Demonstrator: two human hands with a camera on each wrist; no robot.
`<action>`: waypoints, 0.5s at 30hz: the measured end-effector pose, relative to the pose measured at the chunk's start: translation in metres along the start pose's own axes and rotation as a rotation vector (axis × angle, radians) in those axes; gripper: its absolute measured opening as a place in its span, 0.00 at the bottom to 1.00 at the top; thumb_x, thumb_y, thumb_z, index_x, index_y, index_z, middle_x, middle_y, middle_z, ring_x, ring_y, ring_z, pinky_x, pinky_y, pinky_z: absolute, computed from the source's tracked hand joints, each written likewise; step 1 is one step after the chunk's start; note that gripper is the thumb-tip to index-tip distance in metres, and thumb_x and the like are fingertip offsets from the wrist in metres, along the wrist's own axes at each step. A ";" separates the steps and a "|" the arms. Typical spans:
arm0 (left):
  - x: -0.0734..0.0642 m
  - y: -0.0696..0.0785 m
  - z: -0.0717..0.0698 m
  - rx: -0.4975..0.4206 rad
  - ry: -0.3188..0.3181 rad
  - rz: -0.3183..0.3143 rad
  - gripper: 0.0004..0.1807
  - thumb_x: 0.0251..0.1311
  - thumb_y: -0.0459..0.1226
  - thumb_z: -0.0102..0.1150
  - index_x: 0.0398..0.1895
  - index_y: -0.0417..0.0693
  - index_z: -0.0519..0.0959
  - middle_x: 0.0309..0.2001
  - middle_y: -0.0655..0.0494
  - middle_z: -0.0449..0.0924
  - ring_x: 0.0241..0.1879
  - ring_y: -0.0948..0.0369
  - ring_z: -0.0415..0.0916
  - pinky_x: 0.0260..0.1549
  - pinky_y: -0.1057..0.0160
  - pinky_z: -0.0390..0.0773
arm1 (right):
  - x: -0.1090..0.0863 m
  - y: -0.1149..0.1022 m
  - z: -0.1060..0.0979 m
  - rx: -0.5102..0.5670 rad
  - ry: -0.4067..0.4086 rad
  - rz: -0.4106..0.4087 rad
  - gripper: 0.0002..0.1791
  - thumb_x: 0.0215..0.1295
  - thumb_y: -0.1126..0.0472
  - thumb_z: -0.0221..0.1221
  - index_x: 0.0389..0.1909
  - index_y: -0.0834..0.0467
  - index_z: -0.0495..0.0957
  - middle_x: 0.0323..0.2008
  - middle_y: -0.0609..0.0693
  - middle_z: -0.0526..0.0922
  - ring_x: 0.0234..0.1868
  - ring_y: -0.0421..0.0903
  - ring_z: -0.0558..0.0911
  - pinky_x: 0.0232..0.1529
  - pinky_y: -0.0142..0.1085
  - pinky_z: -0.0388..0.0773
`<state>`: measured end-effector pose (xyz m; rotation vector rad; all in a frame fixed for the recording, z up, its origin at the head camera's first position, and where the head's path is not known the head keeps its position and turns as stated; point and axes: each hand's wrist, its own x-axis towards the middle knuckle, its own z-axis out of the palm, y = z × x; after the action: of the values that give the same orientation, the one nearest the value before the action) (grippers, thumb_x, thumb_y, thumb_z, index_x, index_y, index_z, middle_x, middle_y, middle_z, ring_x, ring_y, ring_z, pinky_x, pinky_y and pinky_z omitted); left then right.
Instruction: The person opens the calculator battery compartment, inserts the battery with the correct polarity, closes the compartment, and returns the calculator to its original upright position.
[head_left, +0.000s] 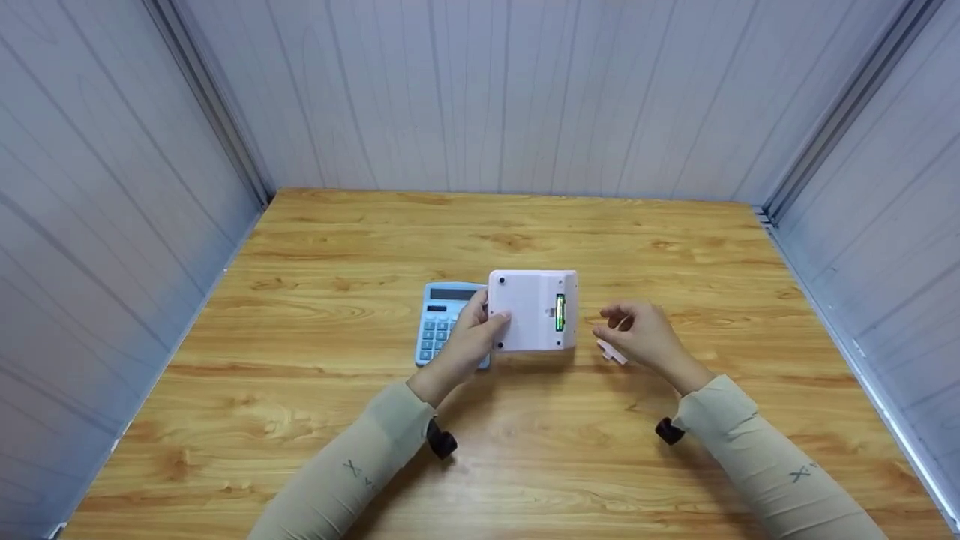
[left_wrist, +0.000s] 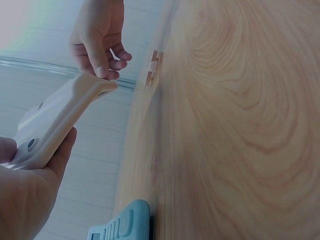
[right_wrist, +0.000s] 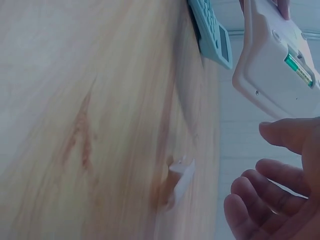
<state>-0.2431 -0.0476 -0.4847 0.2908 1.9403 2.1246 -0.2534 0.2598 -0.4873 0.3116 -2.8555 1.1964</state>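
My left hand (head_left: 474, 334) grips a pale pink calculator (head_left: 529, 311) by its left edge, thumb on the back, which faces up toward the head camera. A green battery (head_left: 560, 312) sits in the uncovered slot on that back. To the right, my right hand (head_left: 643, 334) hovers with loosely bent fingers and nothing between them, apart from the calculator. Below it on the table lies a small pink battery cover (right_wrist: 181, 182). A blue calculator (head_left: 436, 330) lies keys up beneath my left hand, partly hidden by the hand and the pink calculator.
The wooden table (head_left: 337, 465) reaches back to a white panel wall (head_left: 480, 97), with more panels at the left and right sides. A dark wrist camera (head_left: 442, 442) hangs under the left sleeve, another (head_left: 669, 430) under the right.
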 end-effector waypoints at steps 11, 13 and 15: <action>0.000 -0.001 -0.001 -0.003 -0.008 0.030 0.26 0.84 0.33 0.45 0.81 0.45 0.62 0.73 0.43 0.78 0.71 0.47 0.79 0.67 0.47 0.84 | -0.002 0.008 -0.006 -0.061 -0.137 0.056 0.22 0.67 0.59 0.73 0.54 0.72 0.85 0.36 0.55 0.85 0.38 0.48 0.81 0.38 0.35 0.77; 0.001 -0.001 0.000 0.002 -0.005 0.037 0.25 0.83 0.32 0.45 0.80 0.44 0.63 0.72 0.41 0.78 0.71 0.46 0.79 0.67 0.46 0.84 | -0.003 0.009 -0.006 -0.067 -0.151 0.059 0.22 0.67 0.59 0.74 0.53 0.72 0.85 0.35 0.54 0.85 0.37 0.48 0.81 0.38 0.34 0.77; 0.001 -0.001 0.000 0.006 -0.002 0.039 0.25 0.83 0.32 0.45 0.80 0.43 0.63 0.72 0.41 0.78 0.71 0.46 0.79 0.67 0.46 0.84 | -0.003 0.009 -0.006 -0.068 -0.163 0.062 0.22 0.67 0.59 0.74 0.52 0.72 0.85 0.34 0.55 0.85 0.37 0.47 0.81 0.37 0.34 0.77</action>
<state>-0.2442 -0.0474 -0.4861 0.3353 1.9554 2.1425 -0.2526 0.2709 -0.4901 0.3349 -3.0596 1.1295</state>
